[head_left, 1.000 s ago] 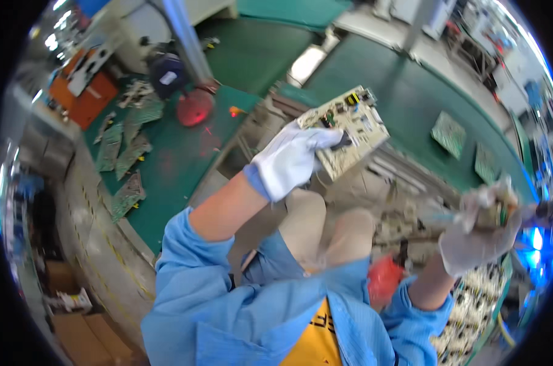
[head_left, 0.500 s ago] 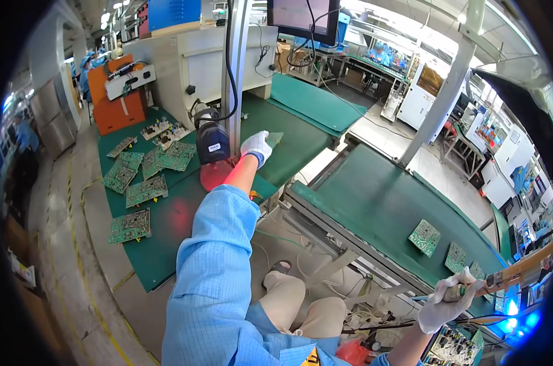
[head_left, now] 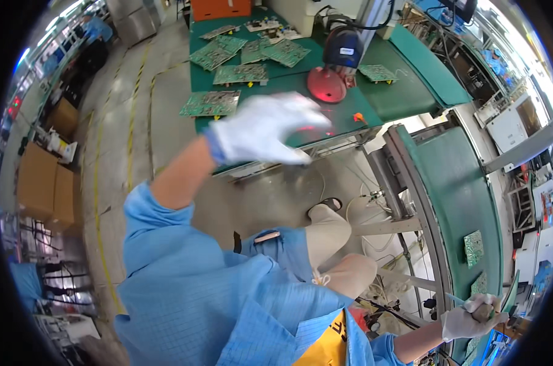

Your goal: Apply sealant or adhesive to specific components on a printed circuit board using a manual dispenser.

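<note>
My left hand (head_left: 267, 128), in a white glove and smeared by motion, hovers over the near edge of the green table with fingers and thumb apart and nothing in them. Close by lies a green circuit board (head_left: 210, 104). Beyond the hand is a dark scanner-like device (head_left: 342, 50) with a red-lit cone (head_left: 326, 84). Another circuit board (head_left: 377, 73) rests on the green surface right of that device. At the lower right, my gloved right hand (head_left: 472, 318) curls around a small greyish thing I cannot make out. A pale blue stick-like tip shows beside it.
Several circuit boards (head_left: 240, 74) lie at the table's far left. An orange box (head_left: 221, 8) stands behind them. Along the right runs a green conveyor belt (head_left: 462, 177) with more boards (head_left: 473, 249). A metal post (head_left: 374, 18) rises beside the device.
The view has turned and tilted down. My left hand has let go of the circuit board beside the device and drawn back leftward, opening. My right hand stays closed at the lower right.
</note>
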Tool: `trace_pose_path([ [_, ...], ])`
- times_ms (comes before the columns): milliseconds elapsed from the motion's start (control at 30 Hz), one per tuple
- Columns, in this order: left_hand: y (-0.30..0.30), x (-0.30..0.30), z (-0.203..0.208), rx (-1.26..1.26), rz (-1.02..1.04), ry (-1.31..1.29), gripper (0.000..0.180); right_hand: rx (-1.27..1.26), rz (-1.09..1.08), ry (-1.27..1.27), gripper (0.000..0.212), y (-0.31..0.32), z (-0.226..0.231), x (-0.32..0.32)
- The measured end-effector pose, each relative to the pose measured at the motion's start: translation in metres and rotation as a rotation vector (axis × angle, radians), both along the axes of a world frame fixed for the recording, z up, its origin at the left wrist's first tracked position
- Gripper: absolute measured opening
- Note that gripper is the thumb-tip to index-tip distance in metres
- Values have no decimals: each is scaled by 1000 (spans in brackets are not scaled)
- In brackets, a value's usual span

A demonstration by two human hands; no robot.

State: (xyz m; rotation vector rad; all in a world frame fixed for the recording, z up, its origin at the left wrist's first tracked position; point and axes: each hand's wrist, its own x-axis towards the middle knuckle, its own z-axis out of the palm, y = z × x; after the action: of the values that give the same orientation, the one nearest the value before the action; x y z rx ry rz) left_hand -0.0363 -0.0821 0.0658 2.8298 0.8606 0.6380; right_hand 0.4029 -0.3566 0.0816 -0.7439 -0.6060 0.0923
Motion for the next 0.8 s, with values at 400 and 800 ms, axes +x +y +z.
trace_pose_path([
  [400,-13,-179,-89,233,568,99,47,-21,-135,25,46,26,20,-56],
  [800,6,-88,-56,-792,355,-886,50,96,94,20,45,11,9,-36],
])
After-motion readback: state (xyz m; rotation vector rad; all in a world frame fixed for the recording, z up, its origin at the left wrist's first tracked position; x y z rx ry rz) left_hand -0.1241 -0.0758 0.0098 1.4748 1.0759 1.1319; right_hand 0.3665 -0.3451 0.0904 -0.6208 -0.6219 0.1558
